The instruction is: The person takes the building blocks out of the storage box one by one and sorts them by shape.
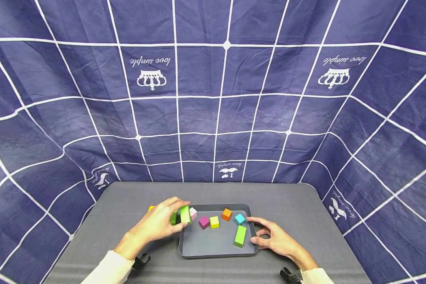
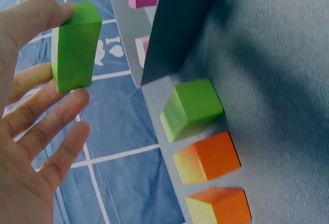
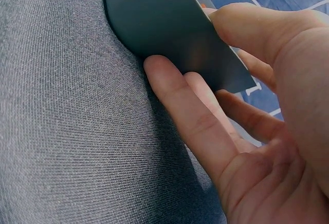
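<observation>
My left hand (image 1: 157, 223) pinches a light green rectangular block (image 1: 185, 214) between thumb and fingertips, raised over the left edge of a grey tray (image 1: 207, 242). In the left wrist view the green block (image 2: 78, 52) stands upright in the grip, the lower fingers spread free. My right hand (image 1: 278, 238) grips the tray's right wall, thumb at the rim and fingers (image 3: 190, 113) along the outside. Inside the tray lie another light green block (image 1: 240, 236), a blue cube (image 1: 239, 219), an orange cube (image 1: 227, 214), a yellow cube (image 1: 214, 222), a magenta cube (image 1: 204, 222) and a pale pink cube (image 1: 193, 213).
Left of the tray, a darker green block (image 2: 193, 108) and two orange blocks (image 2: 218, 157) sit in a row on the grey cloth-covered table (image 1: 127, 197). A blue curtain (image 1: 198, 114) with white grid lines surrounds the table's back and sides.
</observation>
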A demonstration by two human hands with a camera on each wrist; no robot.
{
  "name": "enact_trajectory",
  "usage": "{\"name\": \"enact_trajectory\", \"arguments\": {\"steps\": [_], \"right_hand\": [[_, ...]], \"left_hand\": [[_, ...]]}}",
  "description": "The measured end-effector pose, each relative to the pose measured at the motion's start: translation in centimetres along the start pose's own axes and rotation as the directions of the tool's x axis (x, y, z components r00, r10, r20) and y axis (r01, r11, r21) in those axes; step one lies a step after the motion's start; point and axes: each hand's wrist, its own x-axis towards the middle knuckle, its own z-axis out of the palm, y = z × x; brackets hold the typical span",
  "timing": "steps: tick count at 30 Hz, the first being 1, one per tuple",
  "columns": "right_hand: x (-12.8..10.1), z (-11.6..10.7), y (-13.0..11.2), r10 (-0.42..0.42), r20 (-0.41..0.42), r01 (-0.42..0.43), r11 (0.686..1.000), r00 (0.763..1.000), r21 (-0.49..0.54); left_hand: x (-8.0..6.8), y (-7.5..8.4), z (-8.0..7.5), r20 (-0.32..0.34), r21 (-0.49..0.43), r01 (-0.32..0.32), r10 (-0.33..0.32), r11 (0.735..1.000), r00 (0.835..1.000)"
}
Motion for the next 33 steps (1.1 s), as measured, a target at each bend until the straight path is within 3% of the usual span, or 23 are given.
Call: {"name": "enact_trajectory", "arguments": {"steps": [10, 17, 26, 33], "right_hand": [[-0.1, 0.1, -0.1, 0.001, -0.009, -0.001, 1.0, 1.0, -0.02], [0.0, 0.1, 0.0, 0.012, -0.011, -0.012, 1.0, 1.0, -0.017], [0.2, 0.2, 0.0, 0.003, -0.002, -0.003, 1.0, 1.0, -0.002], [0.1, 0.1, -0.1, 0.011, -0.006, -0.011, 1.0, 1.0, 0.001]], "left_hand": [[-0.9, -1.7, -0.6, -0.054, 0.001, 0.019, -0.019, 1.0, 0.998], [-1.3, -2.7, -1.2, -0.053, -0.017, 0.043, -0.044, 0.999, 0.998], [-2.2, -4.6, -1.2, -0.103, -0.021, 0.021, -0.023, 1.0, 0.994], [-2.9, -5.9, -1.3, -0.108, -0.041, 0.062, -0.066, 0.997, 0.992]]}}
